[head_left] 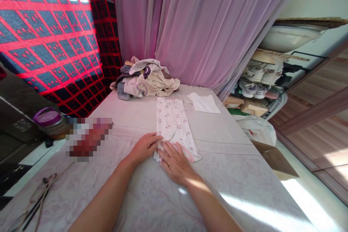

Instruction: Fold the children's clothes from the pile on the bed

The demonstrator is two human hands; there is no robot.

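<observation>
A white baby garment (170, 117) with a small print lies folded into a long strip on the cloth-covered surface (141, 195). My left hand (146, 147) is at its near left edge, fingers bent together against the fabric, seemingly pinching it; the thumb is partly hidden. Flat across the near end rests my right hand (176, 163), its fingers stretched out and slightly apart. Pink fabric shows beside the right hand's fingers. Beyond the garment is a heap of crumpled clothes (152, 79). A small white folded cloth (203, 103) lies to the far right.
Eyeglasses (39, 192) lie at the near left, and a blurred-out reddish item (88, 139) is on the left edge. A purple-lidded container (50, 121) stands beyond that edge. Lilac curtains (206, 25) hang behind. A shoe rack (254, 88) and cardboard box (274, 159) are at right.
</observation>
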